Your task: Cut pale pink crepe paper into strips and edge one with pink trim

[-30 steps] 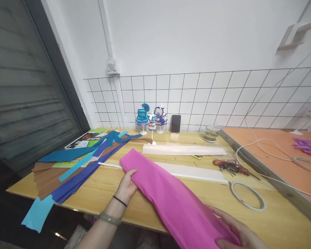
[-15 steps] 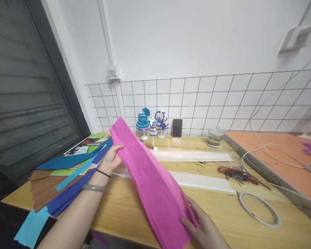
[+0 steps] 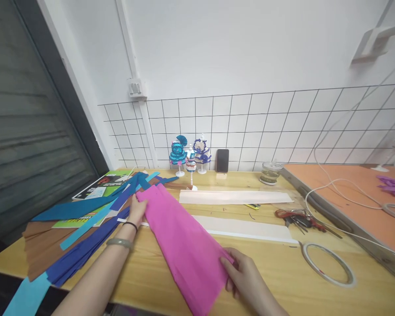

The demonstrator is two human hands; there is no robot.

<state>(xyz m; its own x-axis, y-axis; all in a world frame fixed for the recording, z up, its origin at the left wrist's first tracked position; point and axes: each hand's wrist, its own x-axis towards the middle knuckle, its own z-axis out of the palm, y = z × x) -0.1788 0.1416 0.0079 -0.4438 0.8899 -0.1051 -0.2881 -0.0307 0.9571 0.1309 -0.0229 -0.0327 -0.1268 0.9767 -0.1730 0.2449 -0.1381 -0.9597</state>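
Note:
A long folded piece of bright pink crepe-like paper (image 3: 184, 245) slants across the front of the wooden table. My left hand (image 3: 138, 210), with a black band and a bangle on the wrist, is closed on its far left edge. The near right edge is pinched between the thumb and fingers of my right hand (image 3: 238, 267). Beyond the pink sheet lie two pale strips, one farther back (image 3: 233, 197) and one nearer (image 3: 246, 229); the pink paper covers part of the nearer one.
Blue (image 3: 85, 252) and brown strips (image 3: 46, 245) fan out at left beside a green magazine (image 3: 102, 186). Small decorated stands (image 3: 178, 153) and a phone (image 3: 222, 161) stand at the back. Right are a glass jar (image 3: 270, 172), a tape roll (image 3: 329, 265), tools (image 3: 303, 219) and a white cable (image 3: 355, 228).
Both hands have lowered the pink paper toward the table, and it lies flatter and smoother. My right hand has shifted slightly left and up. The view has moved a little.

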